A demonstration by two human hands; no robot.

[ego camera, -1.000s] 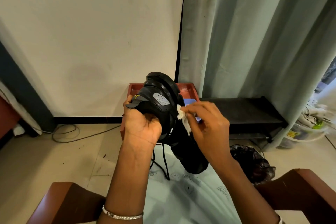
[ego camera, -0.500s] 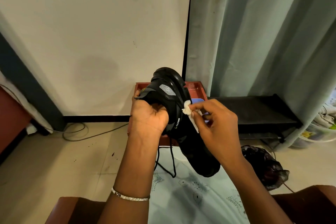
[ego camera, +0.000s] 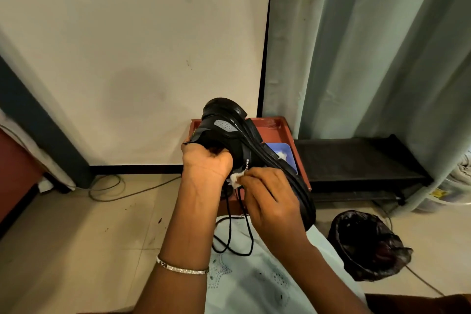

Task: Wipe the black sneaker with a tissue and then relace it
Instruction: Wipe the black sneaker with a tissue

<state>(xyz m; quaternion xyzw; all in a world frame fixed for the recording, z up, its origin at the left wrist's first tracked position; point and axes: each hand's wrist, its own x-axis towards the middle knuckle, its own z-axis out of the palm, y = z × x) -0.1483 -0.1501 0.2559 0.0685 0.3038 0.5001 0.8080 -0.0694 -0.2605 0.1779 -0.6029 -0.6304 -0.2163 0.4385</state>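
Sneaker (ego camera: 237,145) gripped by left hand (ego camera: 206,163); right hand (ego camera: 270,199) pinches tissue (ego camera: 235,179) against it.

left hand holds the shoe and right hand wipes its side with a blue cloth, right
No: the head view shows the right hand wiping the shoe with a white tissue, not a blue cloth; the left hand does hold it.

Tiled floor (ego camera: 76,250): cable (ego camera: 107,192) at 9, red tray (ego camera: 280,123) at 12, blk rack (ego camera: 356,160) at 2, bagged bin (ego camera: 367,245) at 4.

Matt black sneaker (ego camera: 229,145), crumpled paper tissue (ego camera: 235,180)
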